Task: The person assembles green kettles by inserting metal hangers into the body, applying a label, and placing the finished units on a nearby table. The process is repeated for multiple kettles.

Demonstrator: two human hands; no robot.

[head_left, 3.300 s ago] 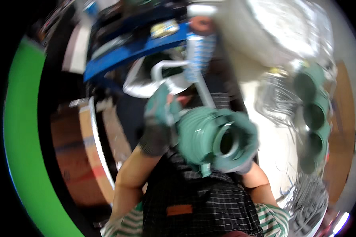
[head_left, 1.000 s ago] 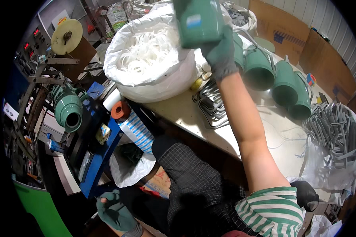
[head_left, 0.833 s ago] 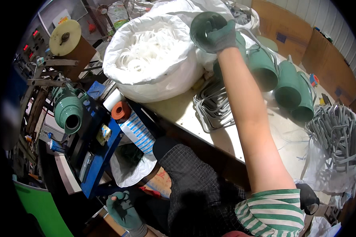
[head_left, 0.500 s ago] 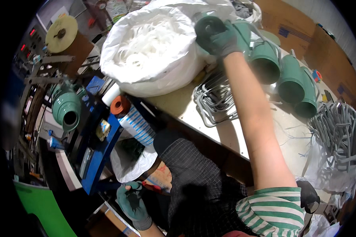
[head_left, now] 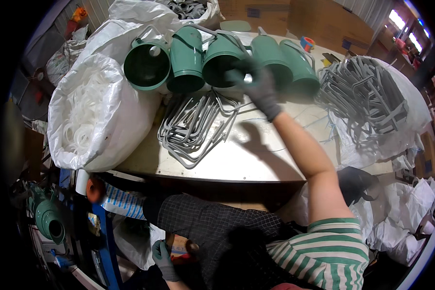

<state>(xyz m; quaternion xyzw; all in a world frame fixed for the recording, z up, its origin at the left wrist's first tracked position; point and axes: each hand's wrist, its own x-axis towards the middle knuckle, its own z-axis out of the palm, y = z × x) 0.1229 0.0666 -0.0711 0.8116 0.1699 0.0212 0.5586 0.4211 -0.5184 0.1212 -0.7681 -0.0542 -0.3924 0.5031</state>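
Observation:
My right hand (head_left: 252, 79), in a grey-green glove and blurred by motion, is at the mouth of the middle green cylindrical shell (head_left: 223, 44). Thumb and fingers look apart, with nothing visible between them; contact with the rim cannot be made out. Farthest left in the row is an open-mouthed green shell (head_left: 147, 65) with a thin handle. Beside it leans another green shell (head_left: 186, 53), and two more lie to the right. Low down by my dark checked clothing, my gloved left hand (head_left: 163, 258) has curled fingers. Anything inside them is hidden.
Grey bent handles (head_left: 191, 128) lie piled on the pale table (head_left: 256, 164). A white sack of translucent rings (head_left: 84, 108) stands left; a bag of grey handles (head_left: 365, 94) lies right. Cardboard (head_left: 324, 21) lines the back. A green bottle-shaped casing (head_left: 48, 217) is at lower left.
My view has swung to the right. My right hand has left the leftmost green shell, which now rests in the row, and moved right to the middle one. My left hand stays low.

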